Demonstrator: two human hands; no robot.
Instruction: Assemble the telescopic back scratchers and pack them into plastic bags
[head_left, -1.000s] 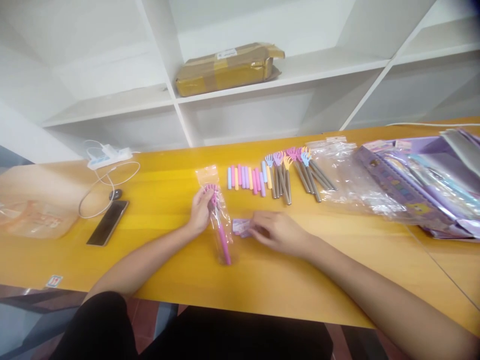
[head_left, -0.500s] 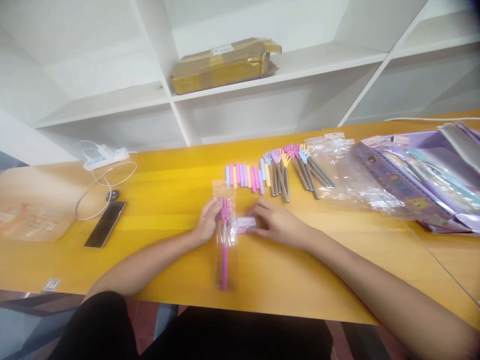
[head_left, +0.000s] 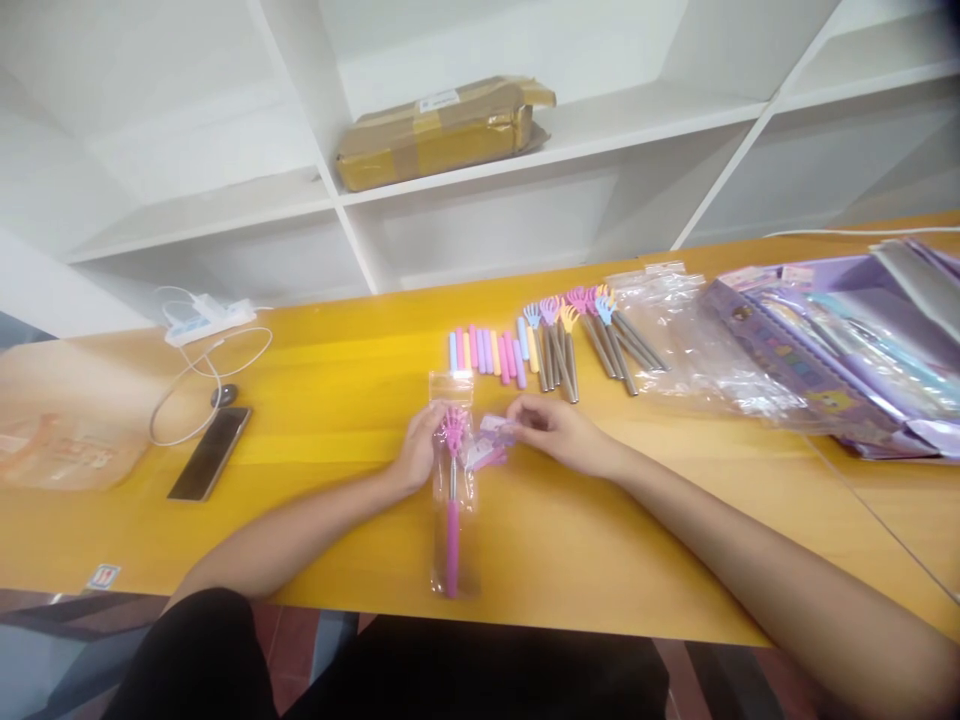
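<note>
My left hand (head_left: 417, 452) is closed on the left edge of a clear plastic bag (head_left: 468, 570), near its top. Inside that bag lies a back scratcher (head_left: 452, 540) with a pink claw head, a short metal rod and a pink grip. Just right of the bag, my right hand (head_left: 561, 432) pinches a small purple printed card (head_left: 496, 428), held tilted. More cards (head_left: 486, 458) in pink and purple lie under it against the bag. My right fingertips partly hide the card, and its print is blurred.
Several coloured grips (head_left: 484, 352) lie in a row behind my hands. Metal back scratchers (head_left: 570, 355) are bunched to their right, then empty clear bags (head_left: 675, 350) and a purple box (head_left: 795, 360). On the left are a phone (head_left: 211, 455) and a white power strip (head_left: 210, 320).
My right hand has lifted and tilted a card that lay flatter beside the bag, showing others beneath. My left hand stays on the bag, and the view has shifted slightly.
</note>
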